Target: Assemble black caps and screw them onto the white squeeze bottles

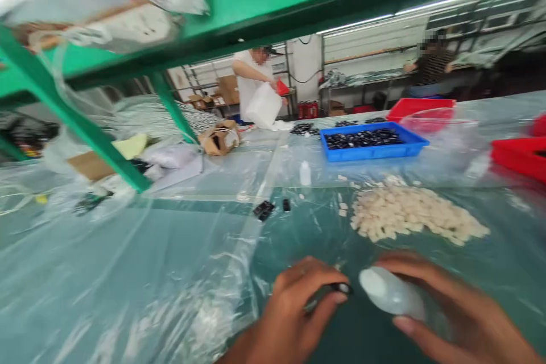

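Observation:
Between the thumb and fingers of my left hand (301,301) is a small black part (340,288), with a pale spot at its end. My right hand (452,296) is wrapped round a translucent white squeeze bottle (394,294), tilted so that its near-white end points left toward the black part; the two are apart. Motion blurs the bottle and the right fingers. Beyond my hands lies a heap of small cream-white pieces (413,210). A few black parts (264,210) rest on the plastic-covered table, farther left, and a small white bottle (305,173) stands behind them.
A blue tray (375,152) full of black parts stands at the back, near red trays (420,111). The green shelf frame (264,5) crosses overhead, its post (98,131) at left. A crumpled paper bag (219,137) sits nearby. Two people (251,77) are in the background.

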Tool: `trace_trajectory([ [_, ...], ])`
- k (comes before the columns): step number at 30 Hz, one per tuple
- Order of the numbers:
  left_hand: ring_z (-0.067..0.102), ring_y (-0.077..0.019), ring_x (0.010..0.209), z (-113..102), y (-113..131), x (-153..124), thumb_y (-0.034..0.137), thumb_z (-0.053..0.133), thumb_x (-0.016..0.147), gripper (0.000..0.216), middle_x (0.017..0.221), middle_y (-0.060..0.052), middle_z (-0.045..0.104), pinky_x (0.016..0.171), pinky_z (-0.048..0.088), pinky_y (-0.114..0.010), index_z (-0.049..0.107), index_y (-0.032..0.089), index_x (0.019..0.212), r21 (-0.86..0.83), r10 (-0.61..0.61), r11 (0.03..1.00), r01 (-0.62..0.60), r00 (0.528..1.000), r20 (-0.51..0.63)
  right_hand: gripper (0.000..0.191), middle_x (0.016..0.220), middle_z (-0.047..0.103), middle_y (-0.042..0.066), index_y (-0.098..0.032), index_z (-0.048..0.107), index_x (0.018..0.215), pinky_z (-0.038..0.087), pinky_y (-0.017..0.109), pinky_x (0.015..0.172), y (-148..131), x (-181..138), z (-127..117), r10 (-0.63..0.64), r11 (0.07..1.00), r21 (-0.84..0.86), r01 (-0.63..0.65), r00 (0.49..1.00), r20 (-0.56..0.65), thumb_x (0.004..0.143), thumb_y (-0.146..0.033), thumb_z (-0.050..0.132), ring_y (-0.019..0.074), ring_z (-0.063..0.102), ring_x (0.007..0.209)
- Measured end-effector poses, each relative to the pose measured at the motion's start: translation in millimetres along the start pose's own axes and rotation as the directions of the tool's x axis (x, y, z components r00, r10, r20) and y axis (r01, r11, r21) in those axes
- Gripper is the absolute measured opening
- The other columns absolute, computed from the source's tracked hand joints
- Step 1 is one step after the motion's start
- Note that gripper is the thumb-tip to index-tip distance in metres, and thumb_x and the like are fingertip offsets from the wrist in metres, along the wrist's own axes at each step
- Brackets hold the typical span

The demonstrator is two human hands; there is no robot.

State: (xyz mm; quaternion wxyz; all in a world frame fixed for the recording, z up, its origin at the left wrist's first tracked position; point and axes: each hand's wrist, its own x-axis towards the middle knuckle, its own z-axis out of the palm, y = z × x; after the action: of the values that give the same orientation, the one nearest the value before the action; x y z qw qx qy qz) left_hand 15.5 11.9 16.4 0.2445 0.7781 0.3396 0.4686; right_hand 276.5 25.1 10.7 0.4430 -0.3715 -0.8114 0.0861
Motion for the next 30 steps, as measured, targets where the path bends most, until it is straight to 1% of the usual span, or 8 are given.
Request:
trace_trajectory([
  [1, 0.076, -0.0212, 0.091, 0, -1, 0, 0.007, 0.069, 0.096, 0.022, 0.097, -0.006, 0.082, 0.085, 0.058, -0.028, 0.076, 0.02, 0.112, -0.009, -0.006, 1.0, 0.006, 1.0, 0.0, 0.044, 0.112, 0.08, -0.005, -0.038, 0.063, 0.123, 0.065, 0.017, 0.082, -6, 4, -3, 0.008, 1.0, -0.005, -0.008, 0.999, 0.033, 0.084, -0.029, 0.079, 0.0175, 0.081, 0.097],
  [3, 0.076, -0.0191, 0.091, 2, -2, -1, 0.004, 0.067, 0.097, 0.03, 0.101, -0.003, 0.081, 0.081, 0.057, -0.025, 0.074, 0.026, 0.117, -0.017, -0.033, 0.999, 0.033, 0.999, -0.004, 0.049, 0.112, 0.079, -0.006, -0.038, 0.062, 0.124, 0.064, 0.015, 0.083, -16, 12, -4, 0.015, 1.0, -0.019, -0.014, 0.999, 0.051, 0.08, -0.021, 0.078, 0.0155, 0.08, 0.1],
  [7, 0.076, -0.0167, 0.092, 3, -5, -5, 0.006, 0.064, 0.101, 0.036, 0.106, 0.0, 0.079, 0.077, 0.057, -0.021, 0.069, 0.032, 0.124, -0.01, -0.069, 0.998, 0.069, 0.998, 0.008, 0.05, 0.111, 0.079, -0.006, -0.034, 0.057, 0.125, 0.063, 0.012, 0.079, -22, 14, -5, 0.022, 0.998, -0.057, -0.018, 0.998, 0.059, 0.08, -0.014, 0.069, 0.0122, 0.08, 0.097],
  [10, 0.075, -0.0168, 0.092, 0, -5, -6, 0.006, 0.063, 0.101, 0.035, 0.106, 0.0, 0.079, 0.078, 0.058, -0.023, 0.067, 0.031, 0.126, -0.004, -0.05, 0.999, 0.05, 0.999, 0.022, 0.045, 0.11, 0.077, -0.005, -0.033, 0.055, 0.121, 0.063, 0.013, 0.079, -21, 11, -7, -0.002, 1.0, -0.013, 0.004, 0.994, 0.112, 0.083, -0.011, 0.066, 0.0112, 0.079, 0.097],
  [15, 0.074, -0.0191, 0.092, -2, -6, -5, 0.009, 0.063, 0.103, 0.032, 0.105, -0.002, 0.078, 0.079, 0.058, -0.027, 0.066, 0.03, 0.127, 0.014, 0.021, 1.0, -0.022, 1.0, 0.021, 0.048, 0.111, 0.075, -0.001, -0.031, 0.055, 0.123, 0.064, 0.017, 0.078, -21, 11, -9, -0.014, 0.999, 0.049, 0.008, 0.991, 0.134, 0.084, -0.006, 0.064, 0.0145, 0.078, 0.096],
  [21, 0.074, -0.0212, 0.09, -2, -6, -6, 0.009, 0.061, 0.104, 0.031, 0.106, -0.006, 0.076, 0.075, 0.057, -0.029, 0.065, 0.027, 0.129, 0.073, 0.055, 0.996, -0.058, 0.998, 0.037, 0.042, 0.119, 0.072, 0.001, -0.029, 0.058, 0.128, 0.062, 0.015, 0.09, -17, 4, -14, -0.094, 0.988, -0.109, 0.108, 0.988, 0.127, 0.089, -0.015, 0.064, 0.013, 0.076, 0.107],
  [25, 0.073, -0.0201, 0.09, -4, -3, -4, 0.008, 0.063, 0.103, 0.028, 0.105, -0.008, 0.074, 0.077, 0.058, -0.029, 0.065, 0.021, 0.127, 0.124, 0.093, 0.987, -0.105, 0.991, 0.093, 0.048, 0.125, 0.071, 0.004, -0.029, 0.06, 0.137, 0.063, 0.024, 0.099, -14, -10, -17, -0.114, 0.974, -0.185, 0.127, 0.99, 0.079, 0.091, -0.018, 0.065, 0.0189, 0.073, 0.116],
  [30, 0.072, -0.0199, 0.087, -3, -3, -3, 0.01, 0.062, 0.104, 0.021, 0.103, -0.009, 0.074, 0.073, 0.058, -0.03, 0.066, 0.017, 0.124, 0.138, 0.13, 0.98, -0.142, 0.987, 0.09, 0.054, 0.125, 0.074, 0.001, -0.034, 0.063, 0.141, 0.065, 0.032, 0.1, -17, -21, -15, -0.106, 0.967, -0.228, 0.113, 0.993, 0.041, 0.089, -0.022, 0.072, 0.025, 0.074, 0.115],
])
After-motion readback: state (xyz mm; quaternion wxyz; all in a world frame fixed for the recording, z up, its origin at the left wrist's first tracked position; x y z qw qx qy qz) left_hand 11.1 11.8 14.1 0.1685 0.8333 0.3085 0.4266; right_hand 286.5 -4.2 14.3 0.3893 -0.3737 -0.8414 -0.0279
